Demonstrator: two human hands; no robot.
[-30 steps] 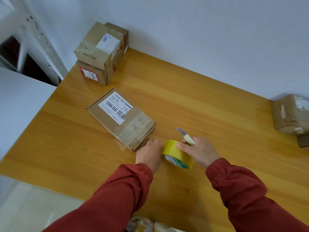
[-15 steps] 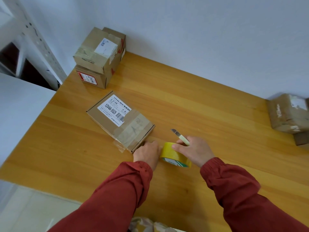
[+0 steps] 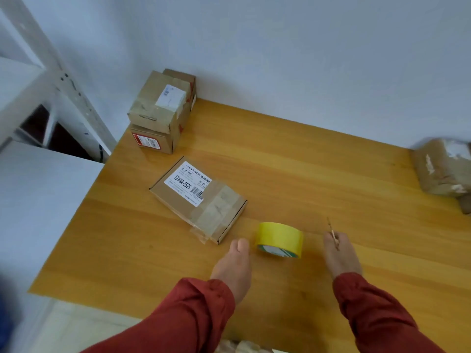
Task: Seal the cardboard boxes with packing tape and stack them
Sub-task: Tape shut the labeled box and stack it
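The flat box (image 3: 196,197) at ten o'clock says "12V4A-5525". On the wooden counter (image 3: 305,174), the left hand (image 3: 233,263) lies loose and the right hand (image 3: 340,253) grips a knife (image 3: 333,235).

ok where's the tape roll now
Head view: the yellow tape roll sits on the table between the left hand and right hand, just right of the flat box.
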